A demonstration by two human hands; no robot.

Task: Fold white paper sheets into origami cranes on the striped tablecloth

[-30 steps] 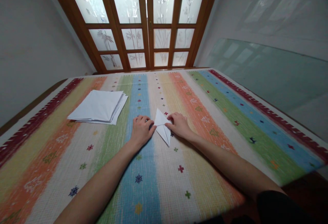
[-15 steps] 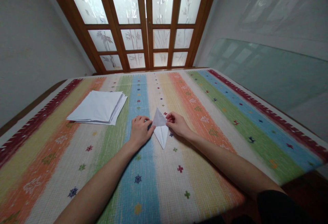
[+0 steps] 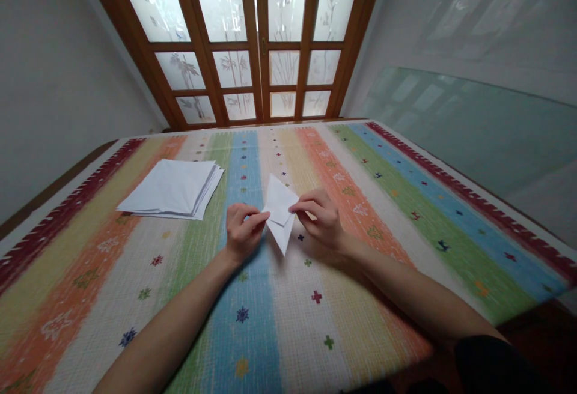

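Observation:
A small folded white paper (image 3: 280, 202), pointed at its far and near ends, is held up just above the striped tablecloth. My left hand (image 3: 244, 229) pinches its left corner between thumb and curled fingers. On the opposite side, my right hand (image 3: 321, 217) grips the right corner with thumb and fingertips. A horizontal fold edge crosses the paper between the two hands, and the lower point hangs toward me, casting a soft shadow on the cloth.
A stack of white paper sheets (image 3: 169, 187) lies to the left on the tablecloth (image 3: 297, 346), its edges uneven. Beyond the table's far edge stand wooden doors (image 3: 260, 45) with frosted panes. A glass panel (image 3: 473, 130) leans by the right wall.
The folded paper has come up off the cloth and its far part has widened. Both hands now pinch its side corners; before, it lay flat between them.

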